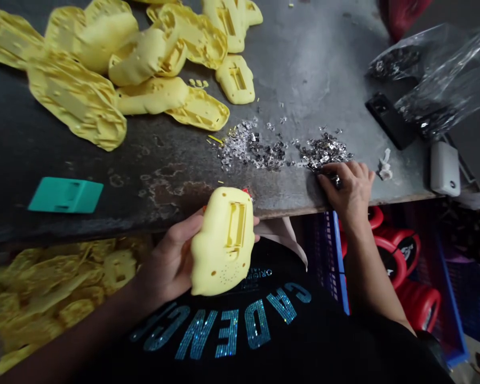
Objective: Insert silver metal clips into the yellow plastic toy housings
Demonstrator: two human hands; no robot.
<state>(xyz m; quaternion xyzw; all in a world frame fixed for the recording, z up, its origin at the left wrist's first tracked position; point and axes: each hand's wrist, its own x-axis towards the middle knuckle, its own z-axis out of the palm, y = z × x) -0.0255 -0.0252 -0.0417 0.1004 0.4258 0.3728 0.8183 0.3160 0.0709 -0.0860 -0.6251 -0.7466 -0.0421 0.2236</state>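
Note:
My left hand (176, 256) is wrapped round a yellow plastic shell (220, 261), held up in front of my chest. Its outer face is toward me, showing a rectangular battery slot, several screw holes and a patch of small speaker holes. A bit of red shows behind its top edge. At the table's front edge, my right hand (348, 186) has its thumb and fingers bent together beside a pile of small shiny metal clips (324, 149). Something small and metallic shows by its fingertips, too small to name exactly. More metal pieces (248, 149) lie scattered to the left.
Yellow shells (80, 106) are heaped at the back left, with a teal plastic piece (66, 196) nearer. On the right are a black phone (390, 120), clear plastic bags (436, 69) and a white device (445, 168). Below are a blue crate (338, 261) and more yellow parts (64, 293).

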